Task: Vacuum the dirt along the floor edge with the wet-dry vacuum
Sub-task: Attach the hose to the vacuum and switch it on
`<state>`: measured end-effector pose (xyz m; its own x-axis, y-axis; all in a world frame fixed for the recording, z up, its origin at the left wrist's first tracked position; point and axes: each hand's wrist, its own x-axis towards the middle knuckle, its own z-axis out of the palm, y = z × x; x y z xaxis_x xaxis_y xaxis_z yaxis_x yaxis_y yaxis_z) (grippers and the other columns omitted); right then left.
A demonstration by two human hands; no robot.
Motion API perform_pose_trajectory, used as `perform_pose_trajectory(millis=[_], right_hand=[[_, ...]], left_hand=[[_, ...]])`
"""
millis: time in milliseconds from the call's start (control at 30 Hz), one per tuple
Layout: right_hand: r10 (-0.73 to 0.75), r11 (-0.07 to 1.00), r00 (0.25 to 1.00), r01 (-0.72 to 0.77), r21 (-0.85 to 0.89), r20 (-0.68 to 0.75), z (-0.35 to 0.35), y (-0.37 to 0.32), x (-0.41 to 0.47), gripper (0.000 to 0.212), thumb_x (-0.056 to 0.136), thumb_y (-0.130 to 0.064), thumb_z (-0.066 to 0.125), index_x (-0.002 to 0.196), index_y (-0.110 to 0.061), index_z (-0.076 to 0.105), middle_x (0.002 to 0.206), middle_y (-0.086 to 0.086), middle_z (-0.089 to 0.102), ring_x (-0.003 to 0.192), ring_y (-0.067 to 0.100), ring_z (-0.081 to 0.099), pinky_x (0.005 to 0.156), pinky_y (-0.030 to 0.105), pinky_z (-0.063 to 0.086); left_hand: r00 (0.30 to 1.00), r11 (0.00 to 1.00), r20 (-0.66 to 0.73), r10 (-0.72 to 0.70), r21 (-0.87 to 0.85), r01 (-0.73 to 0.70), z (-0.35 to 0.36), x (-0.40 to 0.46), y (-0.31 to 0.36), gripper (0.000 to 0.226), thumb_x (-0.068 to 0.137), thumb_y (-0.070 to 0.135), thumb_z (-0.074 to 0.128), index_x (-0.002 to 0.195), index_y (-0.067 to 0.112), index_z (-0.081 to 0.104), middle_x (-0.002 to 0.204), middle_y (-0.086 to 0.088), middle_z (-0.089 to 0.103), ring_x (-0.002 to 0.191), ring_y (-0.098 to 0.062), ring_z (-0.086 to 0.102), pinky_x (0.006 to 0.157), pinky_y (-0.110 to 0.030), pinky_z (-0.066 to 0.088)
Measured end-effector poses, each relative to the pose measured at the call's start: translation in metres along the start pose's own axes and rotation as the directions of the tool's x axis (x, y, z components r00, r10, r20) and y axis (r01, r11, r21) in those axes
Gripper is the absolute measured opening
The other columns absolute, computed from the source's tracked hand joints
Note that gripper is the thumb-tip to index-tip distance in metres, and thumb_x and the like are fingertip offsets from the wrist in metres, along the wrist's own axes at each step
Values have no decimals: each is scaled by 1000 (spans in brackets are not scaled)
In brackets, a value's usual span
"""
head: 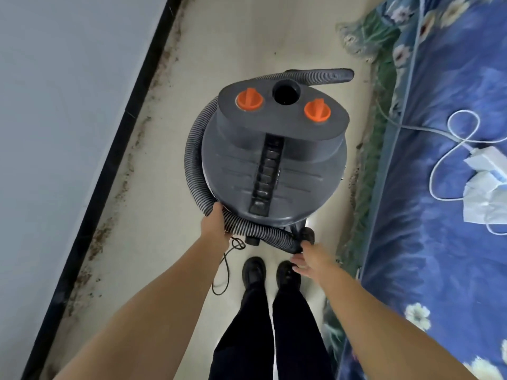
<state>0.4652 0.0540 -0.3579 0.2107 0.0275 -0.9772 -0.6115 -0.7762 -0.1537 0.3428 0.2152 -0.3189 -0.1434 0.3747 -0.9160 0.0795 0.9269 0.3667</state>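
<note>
Between the black baseboard and the blue flowered bed, the wet-dry vacuum stands on the pale floor, just ahead of my 2 shoes. It is a round grey drum with 2 orange knobs and an open black port on top. The ribbed hose wraps around the vacuum's left side and passes under both my hands at its near edge.

My left hand grips the hose where it bends at the vacuum's near-left corner, fingers curled round it. My right hand holds the black end of the hose at the vacuum's near-right side; the fingers are curled there, but I cannot see exactly how they close.

Left of the vacuum, the dirt runs as a long brown band beside the baseboard, going away from me. My left hand is the nearer one to it. I judge the hose end must swing to that side and follow the band's length.
</note>
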Motion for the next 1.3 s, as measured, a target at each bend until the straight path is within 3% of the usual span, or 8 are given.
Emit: perform_pose_trajectory(millis=[100,233,333,500,667,933,1133,1300], right_hand=[[92,832,992,-124,540,87,11,-3,-2,23,103,-29,42,112,-8,43,95,22,58,95,34,59,90,45,47],[141,479,970,-241,844,198,17,-11,-13,27,99,-15,52,120,0,46,112,26,53,122,36,52,104,45,42],[153,423,948,-318,849,279,17,-11,-20,27,99,-24,51,109,1,51,98,21,59,120,31,56,97,40,47],[105,443,961,-274,854,254,18,-12,-38,32,96,-41,53,103,-11,60,72,13,71,60,30,70,41,40,55],[20,377,986,-162,912,167,3,-26,-89,33,94,-44,56,101,-12,59,74,12,69,63,30,68,67,39,58],[-271,251,962,102,963,-31,-56,-75,-166,43,88,-53,59,113,-18,58,75,5,63,63,20,64,70,35,56],[-565,160,803,334,929,-191,-92,-124,-243,38,92,-54,51,93,-16,58,63,3,67,56,15,66,55,27,57],[-713,190,668,475,859,-212,-128,-156,-291,43,93,-58,43,95,-19,61,75,3,68,71,16,65,71,28,55]], left_hand=[[1000,1000,-8,28,10,-28,-1,-5,-1,19,94,23,52,102,6,53,88,-5,58,75,-16,57,71,-31,52],[992,991,-43,121,69,-118,1,-17,-2,24,93,26,53,104,5,51,89,-5,57,76,-16,57,75,-33,54],[974,971,-51,220,112,-213,1,-32,-1,22,91,27,53,100,7,52,92,-7,58,82,-21,58,81,-40,54],[922,917,2,387,104,-385,-7,-75,16,23,89,22,54,107,8,54,88,-4,60,77,-17,59,67,-34,54],[873,873,17,488,18,-488,-15,-134,50,8,90,18,54,96,13,53,78,0,53,67,-13,52,56,-27,43],[763,777,153,629,-166,-607,-19,-225,127,8,86,14,59,93,16,56,80,-8,57,68,-21,57,70,-39,52],[577,669,340,742,-320,-671,-14,-289,184,1,93,9,53,93,9,53,68,-7,54,57,-18,53,56,-31,51],[458,672,514,726,-388,-630,-19,-332,214,13,95,17,51,98,5,53,65,-5,56,51,-15,55,50,-26,51]])
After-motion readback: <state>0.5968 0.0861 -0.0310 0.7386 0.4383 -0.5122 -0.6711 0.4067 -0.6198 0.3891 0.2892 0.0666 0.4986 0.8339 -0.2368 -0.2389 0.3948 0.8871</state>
